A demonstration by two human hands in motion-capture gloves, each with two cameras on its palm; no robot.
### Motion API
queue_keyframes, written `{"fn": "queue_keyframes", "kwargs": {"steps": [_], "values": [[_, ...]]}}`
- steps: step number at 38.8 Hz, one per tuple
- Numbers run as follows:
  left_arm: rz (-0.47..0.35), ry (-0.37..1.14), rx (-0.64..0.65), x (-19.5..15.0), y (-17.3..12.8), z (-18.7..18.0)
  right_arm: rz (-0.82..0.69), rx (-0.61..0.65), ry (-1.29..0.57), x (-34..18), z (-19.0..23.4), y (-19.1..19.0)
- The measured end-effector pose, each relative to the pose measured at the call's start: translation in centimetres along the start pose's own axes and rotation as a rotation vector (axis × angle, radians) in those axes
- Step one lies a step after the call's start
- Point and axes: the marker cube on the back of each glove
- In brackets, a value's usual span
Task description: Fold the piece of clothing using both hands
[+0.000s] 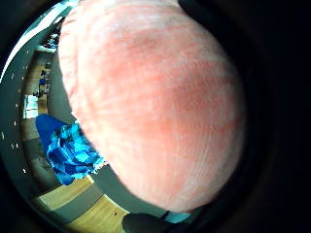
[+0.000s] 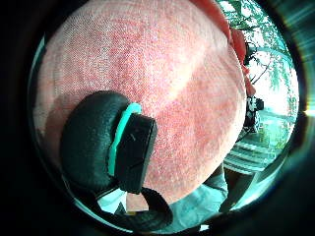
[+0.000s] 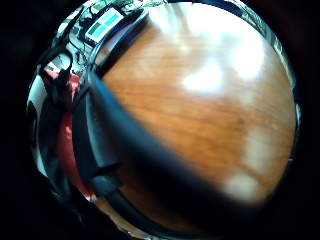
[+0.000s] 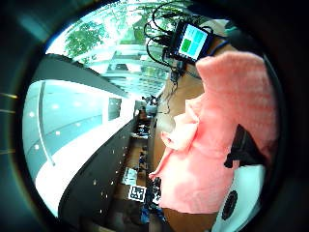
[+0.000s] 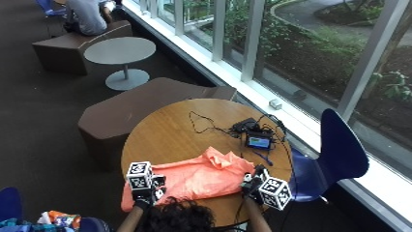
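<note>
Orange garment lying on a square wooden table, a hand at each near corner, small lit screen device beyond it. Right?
One error: the table is round, not square, as the outside view shows. The rest stands: the orange garment lies on it, the left hand and right hand are at its near corners, and the small lit screen device sits beyond it.

dark floor (image 5: 38,121) | window wall (image 5: 309,43) | blue chair (image 5: 338,150) | brown benches (image 5: 148,104)

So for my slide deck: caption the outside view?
Gloved left hand and right hand at an orange garment on a round wooden table.
</note>
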Motion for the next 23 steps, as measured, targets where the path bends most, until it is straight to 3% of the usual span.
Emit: {"fn": "queue_keyframes", "kwargs": {"steps": [7,12,14,18,23], "values": [[0.002,-0.129,-0.101,4.6,-1.5,-1.6,0.135,0.01,-0.289,-1.5,-5.1,-1.8],[0.147,-0.107,-0.113,8.8,-4.4,-0.4,0.147,0.054,-0.352,-3.4,-7.5,-2.4],[0.167,-0.076,-0.092,9.7,-5.2,-0.1,0.137,0.062,-0.384,-4.7,-8.1,-2.2],[0.173,-0.013,-0.048,10.0,-5.0,-0.7,0.071,0.026,-0.421,-7.2,-6.7,-2.6],[0.187,0.146,0.034,8.3,-4.3,-2.9,-0.104,-0.04,-0.368,-15.1,-5.7,0.6]]}}
